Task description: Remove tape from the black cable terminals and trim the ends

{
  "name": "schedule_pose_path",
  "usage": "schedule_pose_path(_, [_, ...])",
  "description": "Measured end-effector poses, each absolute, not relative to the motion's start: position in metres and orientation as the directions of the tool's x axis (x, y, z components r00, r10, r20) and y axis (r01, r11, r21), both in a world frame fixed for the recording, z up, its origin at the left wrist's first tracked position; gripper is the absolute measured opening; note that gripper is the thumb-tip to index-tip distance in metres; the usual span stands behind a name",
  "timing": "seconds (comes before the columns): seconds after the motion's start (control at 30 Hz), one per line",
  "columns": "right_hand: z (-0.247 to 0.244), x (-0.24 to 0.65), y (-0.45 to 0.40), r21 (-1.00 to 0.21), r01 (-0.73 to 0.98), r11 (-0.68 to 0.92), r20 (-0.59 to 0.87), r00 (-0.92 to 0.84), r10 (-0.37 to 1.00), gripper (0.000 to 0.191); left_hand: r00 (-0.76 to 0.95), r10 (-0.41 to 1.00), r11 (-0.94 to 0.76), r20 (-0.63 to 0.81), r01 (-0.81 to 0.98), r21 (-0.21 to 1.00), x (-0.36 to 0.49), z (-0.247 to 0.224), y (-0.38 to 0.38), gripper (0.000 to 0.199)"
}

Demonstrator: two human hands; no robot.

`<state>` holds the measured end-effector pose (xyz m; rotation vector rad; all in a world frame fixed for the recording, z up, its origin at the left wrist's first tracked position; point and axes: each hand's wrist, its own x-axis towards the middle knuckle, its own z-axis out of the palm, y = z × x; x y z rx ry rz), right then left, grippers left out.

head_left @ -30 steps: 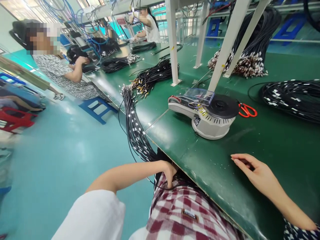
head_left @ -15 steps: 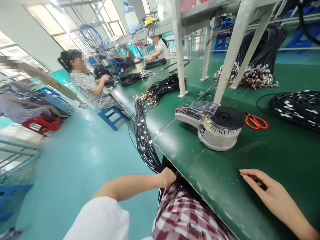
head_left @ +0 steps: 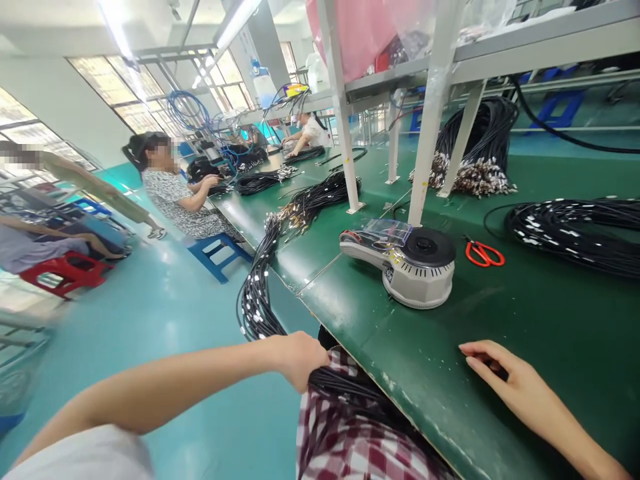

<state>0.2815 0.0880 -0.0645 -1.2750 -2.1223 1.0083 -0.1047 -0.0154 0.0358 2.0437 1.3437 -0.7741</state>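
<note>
My left hand (head_left: 303, 360) is closed round a thick bundle of black cables (head_left: 260, 293) with white tags. The bundle hangs over the table's edge, and its near part lies across the checked cloth (head_left: 370, 440) on my lap. My right hand (head_left: 495, 373) rests at the green table top (head_left: 420, 353), fingers curved and apart, holding nothing. Ahead of it stands a grey, round tape dispenser (head_left: 420, 277) with a black disc on top. Red-handled scissors (head_left: 484, 253) lie to the dispenser's right.
White shelf legs (head_left: 430, 133) rise from the table behind the dispenser. A coil of tagged black cables (head_left: 565, 233) lies at the right, and more cable bundles (head_left: 325, 197) lie further back. A person (head_left: 175, 187) sits at the table's left side, on a blue stool (head_left: 220, 257).
My left hand has moved left and away from the table edge with the cables, and more of the bundle now shows over my lap. My right hand keeps its pose; the view has shifted.
</note>
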Motion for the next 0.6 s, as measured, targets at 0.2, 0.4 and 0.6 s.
schedule_pose_path(0.2, [-0.057,0.279,0.091,-0.785,0.557,0.271,-0.034,-0.476,0.879,0.039,0.290,0.672,-0.349,-0.681,0.935,0.053,-0.122,0.139,-0.002,0.011])
schedule_pose_path(0.4, [-0.060,0.282,0.099,-0.815,0.514,0.269,-0.037,-0.509,0.860,0.039,0.251,0.841,-0.196,-0.479,0.967,0.163,-0.162,0.245,0.015,0.028])
schedule_pose_path(0.6, [-0.041,0.248,0.100,-0.902,0.389,0.189,-0.087,-0.593,0.801,0.043,0.165,0.947,-0.238,0.275,0.937,0.257,-0.171,0.359,0.014,0.054])
